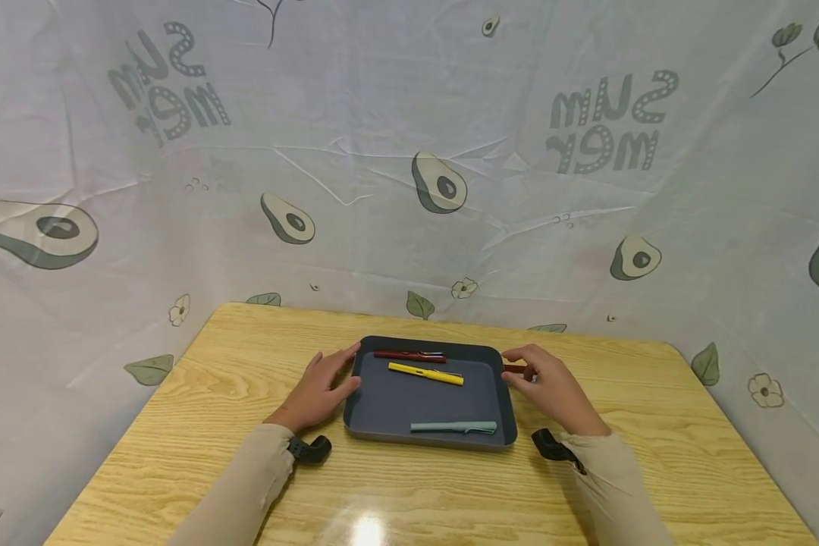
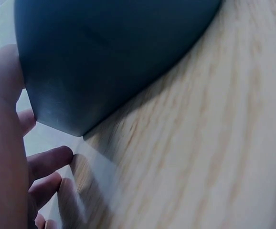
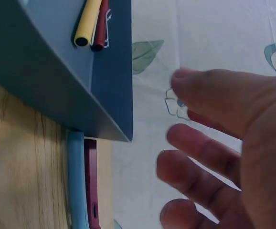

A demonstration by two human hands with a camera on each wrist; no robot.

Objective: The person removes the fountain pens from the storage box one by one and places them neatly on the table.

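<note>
A dark tray sits on the wooden table. In it are a dark red pen and a yellow pen toward the back, with a light blue pen along the front. My left hand rests against the tray's left wall, fingers spread and thumb at the rim. At the right end of the tray my right hand hovers with loosely bent fingers and holds nothing. Outside the tray on that side, a blue pen and another dark red pen lie side by side, partly hidden from the head view.
The wooden table extends around the tray on all sides. Behind it hangs a pale cloth printed with avocados and leaves. Black wrist straps with cameras are on both wrists.
</note>
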